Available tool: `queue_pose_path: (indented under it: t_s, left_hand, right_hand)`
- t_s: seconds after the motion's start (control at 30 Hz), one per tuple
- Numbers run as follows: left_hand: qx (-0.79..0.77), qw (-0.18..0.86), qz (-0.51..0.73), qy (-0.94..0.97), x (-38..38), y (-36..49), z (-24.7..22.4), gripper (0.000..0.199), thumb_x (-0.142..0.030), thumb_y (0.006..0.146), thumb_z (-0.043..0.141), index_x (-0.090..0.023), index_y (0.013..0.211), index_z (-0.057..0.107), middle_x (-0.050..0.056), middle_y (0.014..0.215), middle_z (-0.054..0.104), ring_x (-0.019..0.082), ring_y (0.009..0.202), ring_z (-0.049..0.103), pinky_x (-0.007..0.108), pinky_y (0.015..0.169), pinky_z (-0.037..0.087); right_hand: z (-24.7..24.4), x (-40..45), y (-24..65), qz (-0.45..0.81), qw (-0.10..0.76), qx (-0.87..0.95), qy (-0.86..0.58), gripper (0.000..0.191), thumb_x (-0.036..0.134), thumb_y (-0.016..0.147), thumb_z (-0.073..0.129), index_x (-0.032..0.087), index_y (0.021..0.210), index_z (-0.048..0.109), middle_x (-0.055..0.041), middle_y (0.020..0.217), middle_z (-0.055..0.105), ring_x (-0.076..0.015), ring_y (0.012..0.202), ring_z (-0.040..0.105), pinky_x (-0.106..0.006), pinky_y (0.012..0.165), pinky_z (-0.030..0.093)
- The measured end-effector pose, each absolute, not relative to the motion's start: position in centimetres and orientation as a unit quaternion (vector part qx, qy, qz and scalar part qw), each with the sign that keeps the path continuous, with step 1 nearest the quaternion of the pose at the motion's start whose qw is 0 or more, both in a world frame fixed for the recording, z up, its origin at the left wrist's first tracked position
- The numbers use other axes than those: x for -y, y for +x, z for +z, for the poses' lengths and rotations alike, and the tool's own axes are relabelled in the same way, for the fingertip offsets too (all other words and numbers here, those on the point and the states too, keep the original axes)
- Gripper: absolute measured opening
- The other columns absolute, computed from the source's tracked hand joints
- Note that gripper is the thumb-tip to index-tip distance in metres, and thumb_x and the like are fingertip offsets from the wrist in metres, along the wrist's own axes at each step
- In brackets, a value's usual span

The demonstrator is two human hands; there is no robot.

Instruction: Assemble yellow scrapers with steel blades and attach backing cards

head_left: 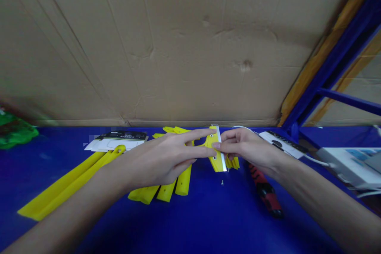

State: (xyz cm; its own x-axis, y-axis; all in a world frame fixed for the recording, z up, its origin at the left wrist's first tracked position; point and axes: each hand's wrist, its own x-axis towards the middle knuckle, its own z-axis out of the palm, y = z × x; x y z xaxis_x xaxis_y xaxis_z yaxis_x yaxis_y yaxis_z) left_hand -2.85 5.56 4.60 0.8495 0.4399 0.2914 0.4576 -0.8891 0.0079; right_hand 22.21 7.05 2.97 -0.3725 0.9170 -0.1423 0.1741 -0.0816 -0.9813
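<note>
Head view. Background: a sheet of creased brown cardboard (166, 47) stood behind the work surface, with a blue metal frame (336, 71) at the right. Surface: a blue table (190, 222) ran across the view.

Items at the centre: one yellow scraper head (214, 151) with a metal blade along one edge, held roughly upright between the hands, above the table's middle. The left hand (157, 158) lay with straight fingers across its face; whether it gripped could not be told. The right hand (247, 149) pinched the bladed edge with its fingertips. The two hands were together on this one piece.

Items nearby: a tiny screw (222, 182) just below the scraper head; a red and black screwdriver (264, 192) to the right; yellow handles (166, 190) under the left hand; two long yellow strips (65, 184) further left; white and black packaging cards (119, 141) behind; a white box (348, 166) at far right; a green bag (13, 131) at far left.
</note>
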Motion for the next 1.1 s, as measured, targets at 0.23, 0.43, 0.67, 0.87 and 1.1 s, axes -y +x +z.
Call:
queue_pose_path:
  t_s: [0.23, 0.43, 0.67, 0.87, 1.1]
  left_hand:
    - [0.235, 0.020, -0.121, -0.964, -5.61, -2.63, 4.51, 0.045, -0.007, 0.099, 0.048, -0.028, 0.136, 0.063, 0.005, 0.165, 0.050, 0.030, 0.128, 0.070, 0.043, 0.100, 0.062]
    - [0.221, -0.013, -0.143, -0.965, -5.18, -2.26, 5.07, 0.036, -0.006, 0.100, 0.046, -0.024, 0.123, 0.068, 0.009, 0.157, 0.060, 0.029, 0.129, 0.069, 0.038, 0.098, 0.061]
    - [0.231, 0.005, -0.141, -0.963, -5.27, -2.28, 5.01, 0.030, -0.014, 0.104, 0.045, -0.025, 0.119, 0.068, 0.009, 0.156, 0.061, 0.031, 0.125, 0.072, 0.039, 0.095, 0.063]
    - [0.258, -0.011, -0.141, -0.956, -4.95, -2.55, 4.82, 0.040, -0.007, 0.099, 0.048, -0.025, 0.130, 0.065, 0.008, 0.161, 0.055, 0.027, 0.134, 0.066, 0.039, 0.108, 0.057]
    - [0.247, 0.021, -0.149, -0.957, -5.43, -2.68, 4.29, 0.041, -0.012, 0.101, 0.049, -0.027, 0.138, 0.060, 0.007, 0.161, 0.056, 0.026, 0.131, 0.068, 0.040, 0.105, 0.060]
  right_hand:
    - [3.33, -6.87, 22.00, 0.577, 0.322, 0.591, -0.463, 0.038, 0.043, 0.056, 0.098, 0.018, 0.067, 0.072, 0.0027, 0.060, 0.065, -0.0108, 0.058, 0.051, -0.027, 0.056, 0.035]
    - [3.56, -6.62, 21.94, 0.581, 0.318, 0.594, -0.456, 0.041, 0.044, 0.057, 0.098, 0.019, 0.061, 0.067, 0.0043, 0.056, 0.060, -0.0103, 0.055, 0.048, -0.027, 0.055, 0.033]
    - [3.14, -6.93, 22.18, 0.581, 0.313, 0.596, -0.457, 0.038, 0.045, 0.061, 0.097, 0.018, 0.068, 0.071, 0.0025, 0.060, 0.064, -0.0115, 0.057, 0.052, -0.028, 0.055, 0.036]
    - [3.29, -6.85, 22.00, 0.578, 0.315, 0.605, -0.449, 0.040, 0.046, 0.060, 0.097, 0.018, 0.062, 0.068, 0.0045, 0.055, 0.060, -0.0098, 0.054, 0.050, -0.027, 0.055, 0.036]
    - [3.34, -6.98, 22.17, 0.590, 0.317, 0.597, -0.442, 0.039, 0.044, 0.061, 0.098, 0.018, 0.065, 0.068, 0.0041, 0.057, 0.062, -0.0101, 0.055, 0.051, -0.027, 0.056, 0.037]
